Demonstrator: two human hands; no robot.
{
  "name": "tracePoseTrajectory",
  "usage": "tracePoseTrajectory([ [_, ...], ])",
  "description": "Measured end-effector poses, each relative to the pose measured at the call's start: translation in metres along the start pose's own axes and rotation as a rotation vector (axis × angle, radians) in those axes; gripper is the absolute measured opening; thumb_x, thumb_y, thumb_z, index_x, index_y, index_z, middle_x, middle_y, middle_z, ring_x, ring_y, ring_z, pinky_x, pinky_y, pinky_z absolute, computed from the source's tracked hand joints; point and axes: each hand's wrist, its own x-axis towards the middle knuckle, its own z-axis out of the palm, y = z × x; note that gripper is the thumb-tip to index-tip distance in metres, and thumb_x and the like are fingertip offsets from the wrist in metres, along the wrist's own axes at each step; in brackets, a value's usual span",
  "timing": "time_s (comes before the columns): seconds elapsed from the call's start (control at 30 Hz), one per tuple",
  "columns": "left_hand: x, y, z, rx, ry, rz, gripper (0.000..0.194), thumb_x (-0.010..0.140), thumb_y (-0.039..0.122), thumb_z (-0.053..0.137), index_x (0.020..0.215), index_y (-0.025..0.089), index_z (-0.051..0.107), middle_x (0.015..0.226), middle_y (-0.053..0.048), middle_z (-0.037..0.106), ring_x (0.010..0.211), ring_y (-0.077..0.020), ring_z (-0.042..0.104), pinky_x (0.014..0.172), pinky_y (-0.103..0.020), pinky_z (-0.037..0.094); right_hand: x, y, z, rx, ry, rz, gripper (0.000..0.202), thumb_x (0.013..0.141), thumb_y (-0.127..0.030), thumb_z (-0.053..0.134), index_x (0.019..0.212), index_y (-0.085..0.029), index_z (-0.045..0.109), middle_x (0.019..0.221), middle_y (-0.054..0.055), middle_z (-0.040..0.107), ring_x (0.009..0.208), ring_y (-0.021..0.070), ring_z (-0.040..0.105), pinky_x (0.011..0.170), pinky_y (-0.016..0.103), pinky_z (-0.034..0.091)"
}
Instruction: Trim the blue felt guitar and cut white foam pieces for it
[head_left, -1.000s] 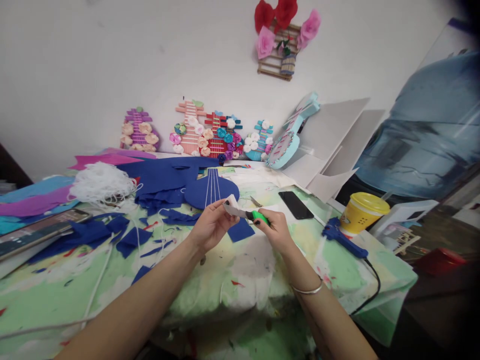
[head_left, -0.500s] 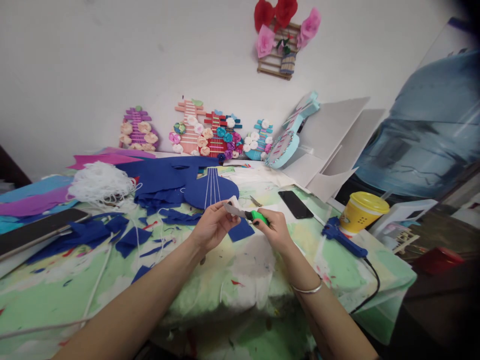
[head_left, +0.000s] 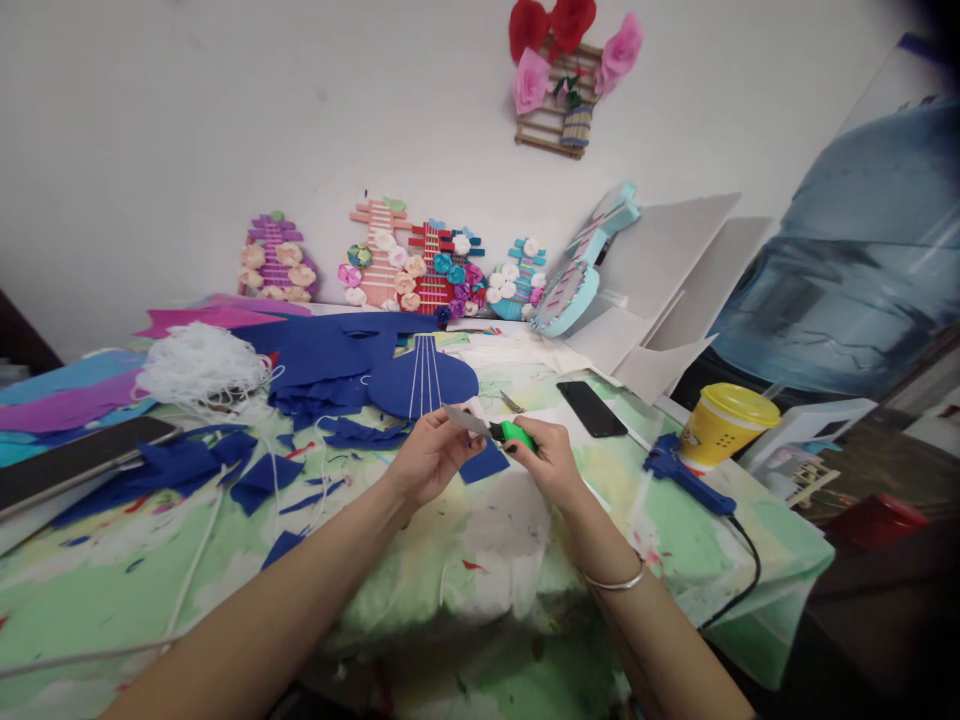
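My right hand [head_left: 546,458] is wrapped round a green-handled utility knife [head_left: 519,433], whose dark front end points left. My left hand [head_left: 431,458] pinches a small white piece [head_left: 477,405], perhaps card, close to the knife's front. A flat grey strip [head_left: 466,418] runs between the left fingers and the knife; whether it is the blade or card, I cannot tell. Below the hands a blue square of fabric [head_left: 484,463] lies on the table. Just beyond my left hand is a blue rounded instrument shape [head_left: 390,380] with white strings.
A dark phone [head_left: 591,408], a blue glue gun [head_left: 686,476] and a yellow-lidded tub [head_left: 726,425] lie to the right. White cord [head_left: 202,368] and blue scraps [head_left: 266,480] cover the left. Decorated craft instruments [head_left: 435,265] lean against the wall.
The grey strip has tilted and shows more of its flat face. My left fingers have shifted slightly; my right hand stays nearly in place with the knife.
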Motion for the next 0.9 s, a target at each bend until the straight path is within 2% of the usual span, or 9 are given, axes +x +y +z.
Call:
tracePoseTrajectory([
  [0.2,-0.0031,0.0032,0.005,-0.024,-0.011,-0.011,0.018,0.062,0.021,0.077,0.061,0.011,0.062,0.055,0.001,0.056,0.05,-0.0074,0.051,0.058,-0.024,0.047,0.0006,0.0002,0.0002,0.011,-0.003,0.001,0.047,0.084,-0.058,0.04,0.06,-0.018,0.047,0.055,-0.003,0.038,0.054,0.0104,0.036,0.053,0.024,0.026],
  [0.37,-0.0044,0.0029,0.0048,-0.031,-0.048,0.002,0.018,0.063,0.022,0.076,0.062,0.012,0.062,0.056,0.001,0.055,0.051,-0.0072,0.049,0.057,-0.023,0.046,0.0007,0.0015,-0.0004,0.026,-0.004,0.004,0.048,0.084,-0.059,0.039,0.058,-0.018,0.042,0.055,-0.003,0.037,0.054,0.01,0.035,0.053,0.024,0.026],
  [0.6,-0.0046,0.005,0.0014,-0.023,-0.099,0.007,0.014,0.071,0.018,0.069,0.062,0.011,0.061,0.057,0.001,0.052,0.051,-0.0059,0.044,0.054,-0.021,0.04,0.0001,0.0031,-0.0017,0.013,-0.015,0.033,0.047,0.084,-0.056,0.039,0.058,-0.017,0.046,0.055,-0.003,0.036,0.054,0.0098,0.035,0.053,0.024,0.025],
  [0.9,-0.0039,0.0072,-0.0007,-0.025,-0.133,0.016,0.013,0.07,0.018,0.07,0.062,0.011,0.061,0.057,0.001,0.053,0.051,-0.0058,0.043,0.052,-0.021,0.037,0.0002,0.0045,-0.0024,0.014,-0.014,0.042,0.047,0.084,-0.057,0.04,0.058,-0.018,0.043,0.055,-0.003,0.035,0.054,0.0098,0.035,0.052,0.024,0.024],
])
